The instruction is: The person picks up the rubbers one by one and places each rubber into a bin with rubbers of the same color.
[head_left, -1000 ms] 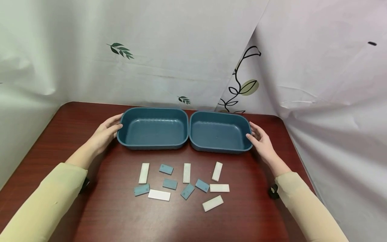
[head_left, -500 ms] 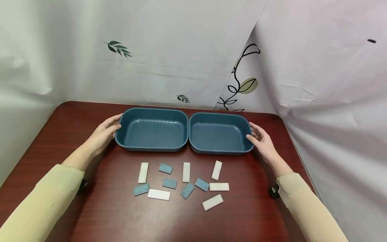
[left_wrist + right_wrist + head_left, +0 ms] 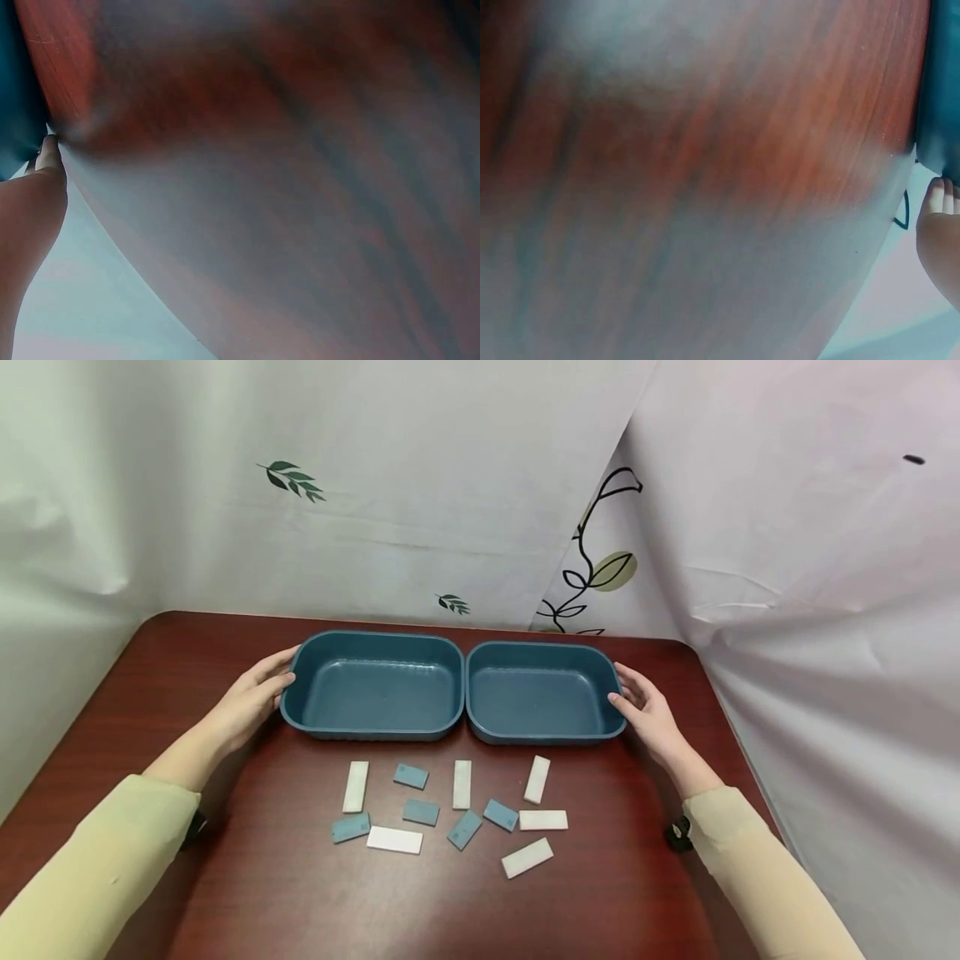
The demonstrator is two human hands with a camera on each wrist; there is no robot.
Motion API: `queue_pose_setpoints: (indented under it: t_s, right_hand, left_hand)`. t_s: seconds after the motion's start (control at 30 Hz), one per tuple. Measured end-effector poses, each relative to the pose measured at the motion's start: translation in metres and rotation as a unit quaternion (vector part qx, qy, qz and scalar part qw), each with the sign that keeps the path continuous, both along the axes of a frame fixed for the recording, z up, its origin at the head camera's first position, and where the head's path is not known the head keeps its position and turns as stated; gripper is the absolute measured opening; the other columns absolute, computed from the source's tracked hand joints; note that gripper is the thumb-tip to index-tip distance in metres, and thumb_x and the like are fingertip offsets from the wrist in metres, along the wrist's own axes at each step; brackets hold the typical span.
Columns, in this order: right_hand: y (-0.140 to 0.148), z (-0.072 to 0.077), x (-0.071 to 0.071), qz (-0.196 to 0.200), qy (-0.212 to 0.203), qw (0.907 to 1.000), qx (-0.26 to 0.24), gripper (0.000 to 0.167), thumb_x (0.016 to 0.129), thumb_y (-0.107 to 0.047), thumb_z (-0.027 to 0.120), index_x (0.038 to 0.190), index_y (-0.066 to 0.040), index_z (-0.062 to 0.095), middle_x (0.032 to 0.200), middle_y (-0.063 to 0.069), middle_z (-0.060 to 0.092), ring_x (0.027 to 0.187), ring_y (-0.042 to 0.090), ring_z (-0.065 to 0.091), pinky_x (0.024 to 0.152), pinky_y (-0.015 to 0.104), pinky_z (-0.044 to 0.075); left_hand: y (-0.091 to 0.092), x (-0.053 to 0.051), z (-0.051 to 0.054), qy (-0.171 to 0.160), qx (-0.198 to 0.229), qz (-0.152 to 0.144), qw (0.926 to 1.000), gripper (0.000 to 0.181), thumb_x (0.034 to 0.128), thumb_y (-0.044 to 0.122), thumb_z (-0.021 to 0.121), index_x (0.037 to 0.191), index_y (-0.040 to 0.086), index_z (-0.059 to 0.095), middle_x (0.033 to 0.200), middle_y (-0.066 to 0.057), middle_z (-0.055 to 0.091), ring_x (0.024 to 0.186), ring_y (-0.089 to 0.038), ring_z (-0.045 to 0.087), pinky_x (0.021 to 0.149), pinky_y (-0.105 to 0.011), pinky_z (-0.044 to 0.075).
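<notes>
Left hand [image 3: 243,703] holds left bin [image 3: 378,693] and right hand [image 3: 651,717] holds right bin [image 3: 540,697], each by outer end, bins side by side on table [image 3: 337,902] beyond loose tiles [image 3: 462,785], probably light, stiff, slightly slippery plastic, best gripped at end walls.

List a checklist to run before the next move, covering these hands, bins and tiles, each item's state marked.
1. Left hand at the outer end of the left bin: ok.
2. Right hand at the outer end of the right bin: ok.
3. Bins side by side: ok.
4. Tiles outside both bins: ok, on the table in front.
5. Tiles all separate: cannot tell, the leftmost blue tile may touch the white tile beside it.
</notes>
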State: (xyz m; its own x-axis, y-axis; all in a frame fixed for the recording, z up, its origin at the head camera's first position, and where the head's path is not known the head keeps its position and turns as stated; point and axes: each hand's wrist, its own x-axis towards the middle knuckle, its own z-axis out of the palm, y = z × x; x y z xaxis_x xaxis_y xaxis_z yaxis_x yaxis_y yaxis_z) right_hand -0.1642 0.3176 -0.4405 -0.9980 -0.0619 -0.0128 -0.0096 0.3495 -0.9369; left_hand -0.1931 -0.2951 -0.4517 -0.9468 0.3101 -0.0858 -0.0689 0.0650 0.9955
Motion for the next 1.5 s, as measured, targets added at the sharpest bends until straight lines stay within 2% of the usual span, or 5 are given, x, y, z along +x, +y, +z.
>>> queue_pose_setpoints:
  t_s: [0.4, 0.67, 0.87, 1.2, 1.5]
  right_hand:
    - [-0.001, -0.001, 0.002, 0.0, -0.002, 1.0, 0.006, 0.06, 0.11, -0.01, 0.056, 0.165, -0.003, 0.033, 0.162, 0.028, 0.041, 0.124, -0.003, 0.052, 0.095, 0.005, 0.049]
    - [-0.003, 0.001, 0.003, -0.007, -0.006, 1.0, -0.002, 0.059, 0.11, -0.011, 0.056, 0.165, -0.003, 0.034, 0.162, 0.028, 0.041, 0.123, -0.003, 0.052, 0.094, 0.005, 0.049]
    - [-0.002, 0.004, 0.006, -0.015, 0.01, 0.9998, -0.002, 0.056, 0.11, -0.011, 0.057, 0.161, 0.003, 0.038, 0.16, 0.031, 0.043, 0.121, -0.005, 0.054, 0.096, 0.005, 0.048]
    - [0.005, 0.023, 0.025, -0.022, 0.102, 0.9908, -0.087, 0.042, 0.105, 0.001, 0.06, 0.147, -0.007, 0.057, 0.134, -0.013, 0.068, 0.123, -0.002, 0.065, 0.101, 0.009, 0.05]
    - [-0.008, 0.039, 0.049, 0.012, 0.12, 0.9827, -0.14, 0.041, 0.101, 0.012, 0.06, 0.141, 0.003, 0.06, 0.128, -0.005, 0.074, 0.118, 0.005, 0.07, 0.101, 0.014, 0.053]
  left_hand:
    - [-0.004, 0.006, 0.0, 0.001, -0.001, -0.01, 0.9999, 0.066, 0.1152, 0.021, 0.047, 0.171, 0.008, 0.014, 0.166, 0.001, 0.036, 0.123, 0.018, 0.055, 0.094, -0.006, 0.049]
    - [-0.008, 0.007, -0.004, -0.006, 0.077, -0.021, 0.9968, 0.051, 0.1138, 0.009, 0.045, 0.163, 0.014, 0.033, 0.139, 0.025, 0.059, 0.121, 0.011, 0.061, 0.094, -0.009, 0.05]
    - [-0.012, 0.01, -0.008, -0.002, 0.076, -0.05, 0.9958, 0.055, 0.1108, 0.002, 0.047, 0.162, 0.019, 0.035, 0.144, 0.024, 0.058, 0.124, 0.005, 0.06, 0.097, -0.012, 0.048]
    - [-0.015, 0.009, -0.017, -0.007, 0.153, -0.082, 0.9848, 0.057, 0.1087, -0.005, 0.04, 0.159, 0.023, 0.038, 0.153, 0.017, 0.057, 0.134, 0.002, 0.058, 0.105, -0.013, 0.047]
    - [-0.013, 0.01, -0.02, -0.005, 0.179, -0.07, 0.9814, 0.056, 0.108, -0.007, 0.041, 0.157, 0.022, 0.042, 0.152, 0.014, 0.06, 0.132, -0.001, 0.06, 0.103, -0.014, 0.049]
